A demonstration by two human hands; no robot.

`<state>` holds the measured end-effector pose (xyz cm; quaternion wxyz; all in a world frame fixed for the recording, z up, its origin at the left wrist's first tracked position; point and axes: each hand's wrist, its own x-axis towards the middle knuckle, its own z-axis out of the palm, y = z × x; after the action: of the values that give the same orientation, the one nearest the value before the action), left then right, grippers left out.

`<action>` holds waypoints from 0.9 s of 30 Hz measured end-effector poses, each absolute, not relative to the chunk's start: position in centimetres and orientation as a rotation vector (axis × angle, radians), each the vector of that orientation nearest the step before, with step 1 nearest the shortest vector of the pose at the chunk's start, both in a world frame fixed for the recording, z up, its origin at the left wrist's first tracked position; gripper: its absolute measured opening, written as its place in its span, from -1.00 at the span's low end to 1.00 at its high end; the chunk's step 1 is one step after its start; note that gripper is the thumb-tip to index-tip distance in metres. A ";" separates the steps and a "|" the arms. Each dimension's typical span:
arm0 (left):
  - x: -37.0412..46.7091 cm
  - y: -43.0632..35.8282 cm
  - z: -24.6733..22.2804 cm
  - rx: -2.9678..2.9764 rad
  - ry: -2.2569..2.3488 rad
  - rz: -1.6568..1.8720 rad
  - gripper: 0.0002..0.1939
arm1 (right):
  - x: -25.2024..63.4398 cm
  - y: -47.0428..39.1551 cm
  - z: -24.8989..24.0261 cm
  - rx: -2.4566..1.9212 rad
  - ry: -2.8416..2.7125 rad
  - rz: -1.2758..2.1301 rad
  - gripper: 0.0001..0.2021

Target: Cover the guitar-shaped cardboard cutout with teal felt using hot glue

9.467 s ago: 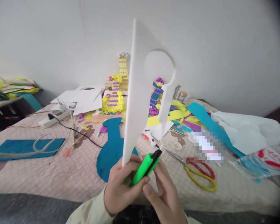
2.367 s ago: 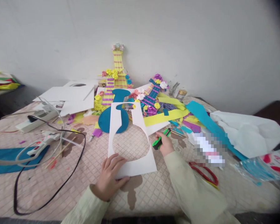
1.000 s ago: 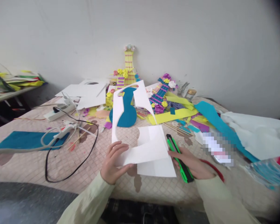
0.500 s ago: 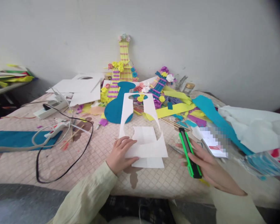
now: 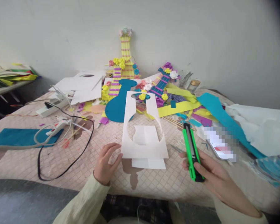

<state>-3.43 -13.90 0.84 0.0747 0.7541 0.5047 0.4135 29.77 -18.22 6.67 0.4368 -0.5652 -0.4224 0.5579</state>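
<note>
A white sheet with a guitar-shaped opening cut out of it lies in front of me, and a smaller folded white paper shows beneath it and through the opening. At the sheet's lower left corner, my left hand rests with fingers apart, the fingertips at or very near its edge. My right hand grips a green and black utility knife over the table, right of the sheet; I cannot make out any blade. Behind the sheet lies a blue guitar-shaped cutout.
Decorated paper guitars lean on the wall at the back. A power strip and black cable lie left. To the right are a phone, a blue strip, thin sticks and a plastic bag.
My left hand has come off the white sheet and moved left to its corner. My right hand, still holding the utility knife, has shifted slightly right. The camera view has moved a little.
</note>
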 end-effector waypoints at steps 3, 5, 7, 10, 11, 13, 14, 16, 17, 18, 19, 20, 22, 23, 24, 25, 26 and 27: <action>-3.4 -13.6 -0.2 2.143 1.607 1.107 -0.64 | 29.4 -17.9 6.1 -1.360 -0.992 1.396 -0.67; -3.1 -12.9 -0.8 2.036 1.641 1.021 -0.58 | 29.0 -17.8 6.1 -1.368 -0.932 1.347 -0.71; -2.8 -12.2 -1.0 1.929 1.645 0.975 -0.55 | 28.7 -17.8 6.2 -1.395 -0.888 1.292 -0.72; -2.2 -11.6 -0.9 1.807 1.581 0.955 -0.52 | 28.6 -18.2 6.4 -1.438 -0.852 1.250 -0.68; -2.1 -11.5 -0.8 1.764 1.541 0.974 -0.51 | 28.7 -18.4 6.4 -1.449 -0.852 1.237 -0.67; -1.8 -11.5 -0.8 1.653 1.439 1.052 -0.50 | 28.8 -18.5 6.3 -1.464 -0.847 1.215 -0.65; -1.7 -11.5 -0.8 1.584 1.387 1.091 -0.51 | 28.9 -18.6 6.3 -1.468 -0.835 1.207 -0.64; -1.5 -11.7 -0.7 1.448 1.302 1.147 -0.50 | 29.1 -18.6 6.1 -1.470 -0.794 1.202 -0.61; -1.5 -11.8 -0.7 1.389 1.270 1.166 -0.49 | 29.1 -18.5 6.0 -1.467 -0.776 1.204 -0.60; -1.4 -11.9 -0.6 1.341 1.245 1.184 -0.49 | 29.1 -18.5 6.0 -1.463 -0.766 1.204 -0.61; -1.4 -12.0 -0.4 1.304 1.223 1.206 -0.48 | 29.1 -18.4 5.9 -1.458 -0.765 1.209 -0.62; -1.5 -12.1 -0.2 1.277 1.203 1.230 -0.48 | 29.1 -18.4 5.9 -1.453 -0.768 1.219 -0.63; -1.6 -12.1 0.1 1.232 1.173 1.264 -0.47 | 28.9 -18.3 5.8 -1.439 -0.767 1.243 -0.65; -1.7 -12.1 0.3 1.213 1.168 1.270 -0.47 | 28.8 -18.3 5.8 -1.432 -0.761 1.255 -0.65; -1.7 -12.1 0.3 1.195 1.165 1.272 -0.46 | 28.8 -18.4 5.8 -1.428 -0.752 1.260 -0.65; -1.8 -12.1 0.4 1.179 1.160 1.270 -0.45 | 28.8 -18.4 5.8 -1.426 -0.747 1.261 -0.66; -1.9 -12.0 0.3 1.165 1.157 1.265 -0.44 | 28.9 -18.4 5.8 -1.426 -0.746 1.255 -0.67; -1.9 -11.9 0.3 1.154 1.157 1.254 -0.43 | 29.0 -18.5 5.8 -1.426 -0.751 1.247 -0.68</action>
<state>-1.94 -11.93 0.26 0.5149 0.4802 0.4815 0.5219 28.99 -18.45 5.85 0.5242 -0.5959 -0.3139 0.5211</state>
